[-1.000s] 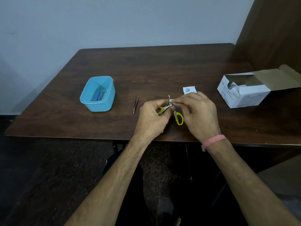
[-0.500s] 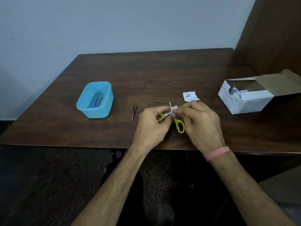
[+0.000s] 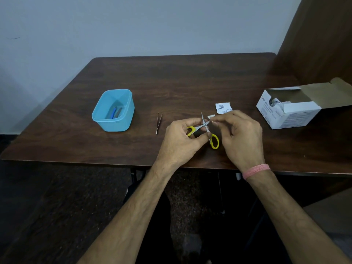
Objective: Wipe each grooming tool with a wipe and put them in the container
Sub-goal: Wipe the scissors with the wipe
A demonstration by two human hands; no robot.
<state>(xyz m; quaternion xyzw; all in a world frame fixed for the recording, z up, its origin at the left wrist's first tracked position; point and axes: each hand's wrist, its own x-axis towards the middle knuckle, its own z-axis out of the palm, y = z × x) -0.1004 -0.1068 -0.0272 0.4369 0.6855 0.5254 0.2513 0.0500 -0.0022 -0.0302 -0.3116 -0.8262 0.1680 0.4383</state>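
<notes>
Pinching the scissors in my left hand, right hand pinching the wipe beside the open blades, right of the container. Rushing could nick my fingertip.

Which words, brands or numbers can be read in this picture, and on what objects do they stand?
"BD": logo on the left face of the white box.
Other print on the box: too small and blurred to read.
Torn wrapper: dark printed block and lines, too small to read.
Nothing else bears text.
</notes>
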